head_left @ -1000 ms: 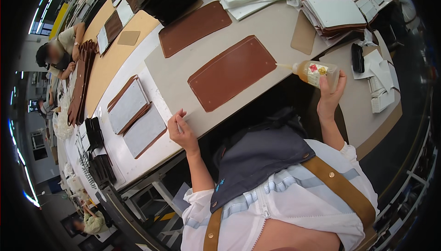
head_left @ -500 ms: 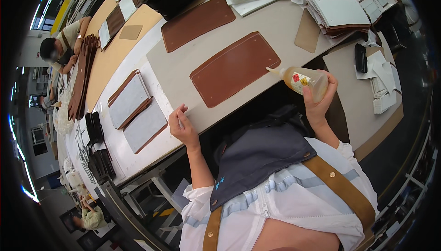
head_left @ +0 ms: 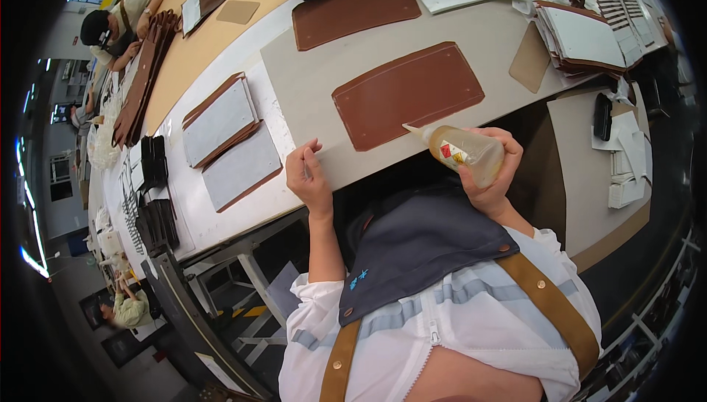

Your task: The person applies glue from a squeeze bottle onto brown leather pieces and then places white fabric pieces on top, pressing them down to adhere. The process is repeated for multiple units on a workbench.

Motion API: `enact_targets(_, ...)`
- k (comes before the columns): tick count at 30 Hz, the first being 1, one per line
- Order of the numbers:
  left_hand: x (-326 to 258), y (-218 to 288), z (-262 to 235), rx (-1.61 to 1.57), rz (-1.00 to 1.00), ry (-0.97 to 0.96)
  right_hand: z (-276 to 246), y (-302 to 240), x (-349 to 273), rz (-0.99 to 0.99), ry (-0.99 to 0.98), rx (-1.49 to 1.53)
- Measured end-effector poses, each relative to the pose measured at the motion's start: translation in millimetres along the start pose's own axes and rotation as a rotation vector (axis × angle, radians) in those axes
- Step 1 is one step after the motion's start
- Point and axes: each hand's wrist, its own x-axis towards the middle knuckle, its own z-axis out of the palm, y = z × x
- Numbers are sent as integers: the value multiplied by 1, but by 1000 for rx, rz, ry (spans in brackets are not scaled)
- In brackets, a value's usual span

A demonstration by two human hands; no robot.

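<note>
Squeeze bottle (head_left: 470, 154) moved left, nozzle (head_left: 418, 131) at near edge of brown panel (head_left: 409, 96); right hand (head_left: 492, 197) wrapped round bottle, left hand (head_left: 309, 179) half-curled, loose.

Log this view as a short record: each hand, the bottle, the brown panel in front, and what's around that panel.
Right hand: fingers wrapped around the squeeze bottle
Left hand: loosely curled, nothing visible in it, beside the pale-backed pieces
Bottle state: translucent, yellowish contents, tilted, nozzle at the panel's near edge; contact unclear
Front brown panel: flat on the grey sheet
Beyond it: second brown panel
Right of it: tan piece, then a white-and-brown stack
</note>
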Motion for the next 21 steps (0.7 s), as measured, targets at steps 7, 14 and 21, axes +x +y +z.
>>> enact_targets(7, 0, 2, -1, -7, 0, 11, 28, 5, -1, -54, -135, 80)
enact_targets(14, 1, 0, 0, 8, 11, 23, 65, 10, -7, -27, -173, 288)
enact_targets(21, 0, 2, -1, 27, -7, 17, -2, 49, 42, 222, 381, 205)
